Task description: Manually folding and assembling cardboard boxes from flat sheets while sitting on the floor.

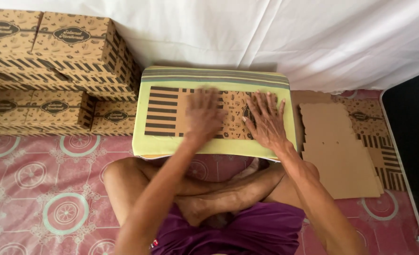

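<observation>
A white cloth backdrop [266, 33] is hanging behind a pink patterned mat [44, 189]. Assembled printed cardboard boxes [53, 71] are sitting stacked at the left, and flat unfolded blanks [337, 151] are lying in a pile at the right. A pale yellow cushion [219, 146] is lying in front of the crossed legs, carrying a flat printed cardboard sheet [164, 111], its long axis running left to right. The left hand [204, 115], blurred, is pressing on it with fingers loosely spread; the right hand [266, 120] is lying flat, fingers splayed wide.
</observation>
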